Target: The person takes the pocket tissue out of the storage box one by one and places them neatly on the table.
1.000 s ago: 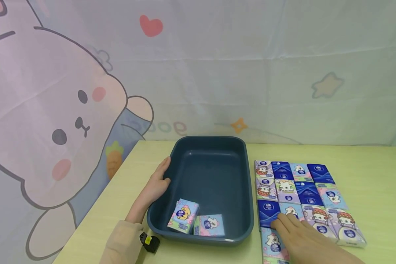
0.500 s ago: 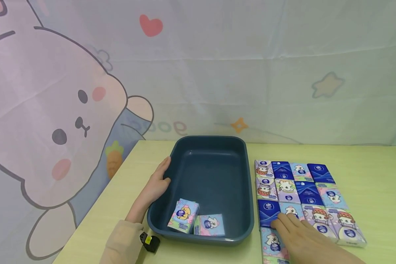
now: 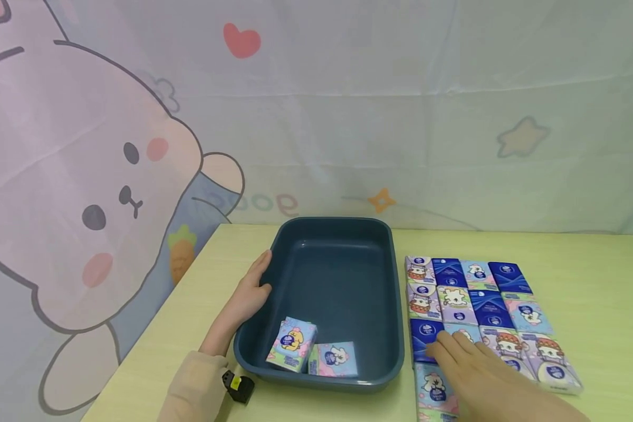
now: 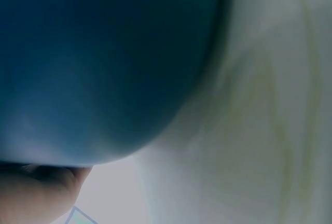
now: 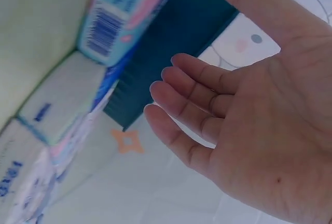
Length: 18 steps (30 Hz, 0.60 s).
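Note:
My left hand (image 3: pixel 249 298) rests along the left side of a dark blue plastic tub (image 3: pixel 348 384), its fingers fairly straight against the outer wall and its thumb at the rim. In the left wrist view, part of that hand (image 4: pixel 39 193) touches the tub's curved wall (image 4: pixel 93 79). Two pocket tissue packs lie in the tub's near end: one with a yellow character (image 3: pixel 293 341), one light blue and pink (image 3: pixel 337 358). My right hand (image 3: pixel 477 375) is over the near rows of tissue packs. Its relaxed palm (image 5: pixel 270 120) holds nothing in the right wrist view.
Several tissue packs lie side by side in rows right of the tub, including a dark blue pack (image 3: pixel 510 277) and a lilac pack (image 3: pixel 550 362). A small black device with a yellow mark (image 3: pixel 238 387) is by the left sleeve. A cartoon curtain (image 3: pixel 401 117) hangs behind the pale yellow table (image 3: pixel 601 281).
The right hand's fingers have shifted slightly up and left over the tissue packs. My left hand, the tub and the two packs inside stay as they were; the head view has drifted marginally.

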Available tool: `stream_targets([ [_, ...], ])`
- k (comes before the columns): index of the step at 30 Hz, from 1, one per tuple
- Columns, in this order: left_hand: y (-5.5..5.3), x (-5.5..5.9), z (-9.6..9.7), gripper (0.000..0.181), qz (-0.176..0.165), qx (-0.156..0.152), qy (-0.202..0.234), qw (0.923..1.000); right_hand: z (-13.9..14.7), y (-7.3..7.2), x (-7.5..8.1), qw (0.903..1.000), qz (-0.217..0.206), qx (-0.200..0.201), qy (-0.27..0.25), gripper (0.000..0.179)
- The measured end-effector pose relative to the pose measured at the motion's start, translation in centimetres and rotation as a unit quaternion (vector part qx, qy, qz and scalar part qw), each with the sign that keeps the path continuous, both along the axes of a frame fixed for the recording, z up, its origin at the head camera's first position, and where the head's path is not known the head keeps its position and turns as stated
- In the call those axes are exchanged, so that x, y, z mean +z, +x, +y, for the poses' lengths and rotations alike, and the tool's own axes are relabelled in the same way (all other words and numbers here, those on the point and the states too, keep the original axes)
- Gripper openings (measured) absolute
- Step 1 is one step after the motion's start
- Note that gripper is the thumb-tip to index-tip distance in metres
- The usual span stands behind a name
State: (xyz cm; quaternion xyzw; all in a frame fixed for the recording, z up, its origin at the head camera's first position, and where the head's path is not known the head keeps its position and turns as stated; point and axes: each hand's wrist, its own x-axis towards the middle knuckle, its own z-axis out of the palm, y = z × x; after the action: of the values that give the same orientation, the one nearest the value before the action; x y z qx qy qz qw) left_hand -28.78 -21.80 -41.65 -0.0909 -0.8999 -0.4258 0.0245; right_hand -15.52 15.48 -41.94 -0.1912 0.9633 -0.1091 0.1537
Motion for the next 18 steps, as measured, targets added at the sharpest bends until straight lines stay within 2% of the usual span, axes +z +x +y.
stream_targets([
  [3,0.0,0.0,0.0,0.07,0.0,0.0,-0.002,1.0,-0.8,0.2,1.5,0.9994,0.03,0.006,-0.013,0.082],
  [6,0.0,0.1,0.0,0.07,-0.001,-0.001,-0.002,1.0,-2.0,0.5,3.2,0.996,0.077,0.021,-0.041,0.072],
  [9,0.0,0.0,-0.1,0.07,-0.001,-0.002,-0.001,1.0,-3.3,0.8,4.4,0.9843,0.15,0.066,-0.066,0.063],
  [12,0.0,-0.1,-0.1,0.07,0.0,-0.003,0.001,1.0,-4.7,0.8,5.3,0.9737,0.192,0.098,-0.075,0.06],
  [18,-0.1,-0.1,0.0,0.07,0.002,-0.004,0.001,1.0,-7.0,0.8,6.3,0.9755,0.175,0.104,-0.084,0.062],
])
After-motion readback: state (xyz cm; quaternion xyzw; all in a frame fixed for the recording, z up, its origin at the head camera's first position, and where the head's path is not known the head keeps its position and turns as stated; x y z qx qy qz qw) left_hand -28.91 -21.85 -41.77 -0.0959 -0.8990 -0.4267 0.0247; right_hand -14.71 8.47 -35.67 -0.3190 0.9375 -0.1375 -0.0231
